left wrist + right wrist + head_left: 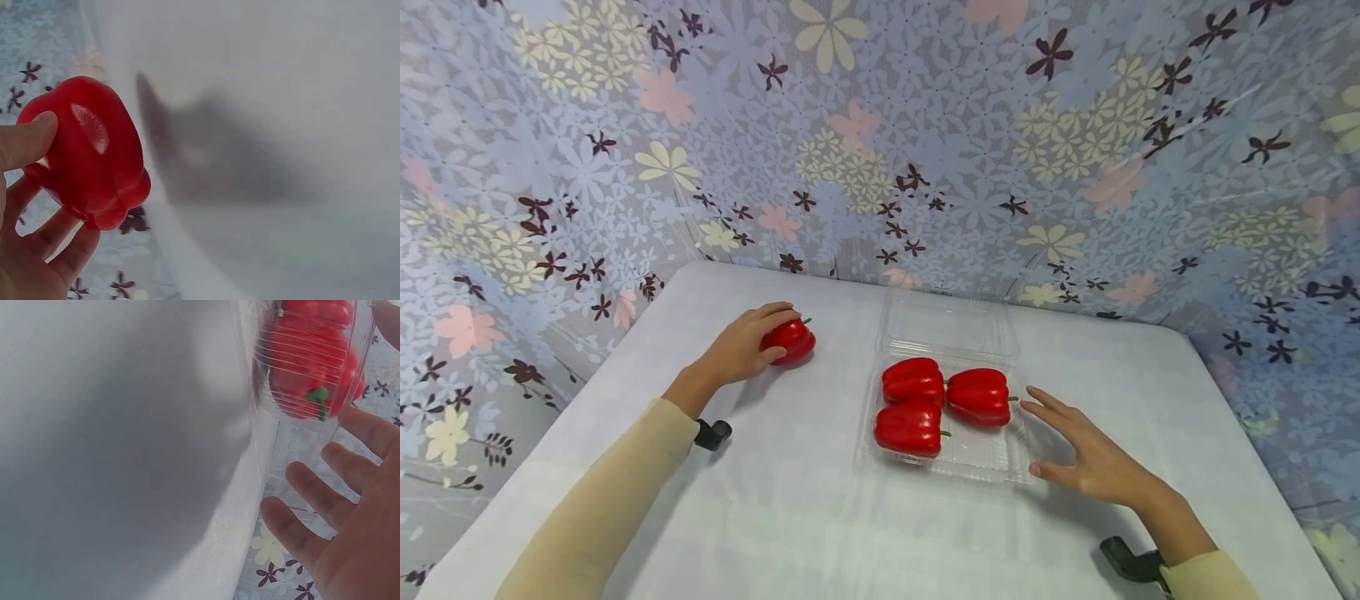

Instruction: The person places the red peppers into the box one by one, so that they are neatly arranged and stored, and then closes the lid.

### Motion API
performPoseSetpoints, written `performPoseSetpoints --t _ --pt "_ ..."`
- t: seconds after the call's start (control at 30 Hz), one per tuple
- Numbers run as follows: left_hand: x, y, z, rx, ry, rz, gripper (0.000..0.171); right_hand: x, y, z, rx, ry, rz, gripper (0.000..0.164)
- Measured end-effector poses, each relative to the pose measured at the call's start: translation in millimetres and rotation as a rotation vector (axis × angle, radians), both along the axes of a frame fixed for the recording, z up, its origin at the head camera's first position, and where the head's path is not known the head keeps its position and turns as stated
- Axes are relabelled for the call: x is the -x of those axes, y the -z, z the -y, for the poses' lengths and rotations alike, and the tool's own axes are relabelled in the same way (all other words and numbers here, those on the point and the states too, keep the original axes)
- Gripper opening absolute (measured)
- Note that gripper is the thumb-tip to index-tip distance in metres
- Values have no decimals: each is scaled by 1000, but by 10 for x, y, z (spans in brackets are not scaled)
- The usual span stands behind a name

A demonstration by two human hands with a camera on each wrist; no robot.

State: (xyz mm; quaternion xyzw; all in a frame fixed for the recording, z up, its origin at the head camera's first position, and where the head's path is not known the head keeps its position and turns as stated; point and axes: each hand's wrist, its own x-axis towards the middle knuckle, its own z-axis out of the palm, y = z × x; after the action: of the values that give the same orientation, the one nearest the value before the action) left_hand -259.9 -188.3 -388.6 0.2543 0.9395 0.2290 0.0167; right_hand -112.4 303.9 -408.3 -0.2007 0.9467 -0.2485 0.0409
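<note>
My left hand (741, 348) grips a red bell pepper (797, 342) with a green stem, left of the container. In the left wrist view the thumb presses one side of this pepper (94, 147), the fingers lie under the other, and its shadow falls on the cloth. A clear plastic clamshell container (977, 457) lies with its lid (947, 327) folded back. Inside are three more red peppers: one at back left (913, 381), one at front left (907, 430), one at right (978, 397). Beside the container's right wall, my right hand (1090, 457) holds nothing, fingers spread.
A white cloth (790, 517) covers the table. Behind it and along both sides hangs a floral curtain (850, 175). Dark wrist-camera mounts sit below the left wrist (712, 434) and the right wrist (1127, 560), close over the cloth.
</note>
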Motion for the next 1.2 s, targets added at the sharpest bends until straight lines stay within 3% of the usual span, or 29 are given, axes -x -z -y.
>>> performPoseSetpoints --t 0.17,0.43,0.63,1.2 --pt "-21 -91 -50 -51 31 -42 66 1 -3 5 -5 5 12 78" --pt "-94 -173 -173 -52 101 -81 62 3 10 7 2 2 2 78" --pt "-170 -366 -307 -29 175 -109 61 4 0 6 -1 0 -14 77" --pt "-348 -754 -641 165 371 -194 60 4 -13 7 -11 -10 -19 79"
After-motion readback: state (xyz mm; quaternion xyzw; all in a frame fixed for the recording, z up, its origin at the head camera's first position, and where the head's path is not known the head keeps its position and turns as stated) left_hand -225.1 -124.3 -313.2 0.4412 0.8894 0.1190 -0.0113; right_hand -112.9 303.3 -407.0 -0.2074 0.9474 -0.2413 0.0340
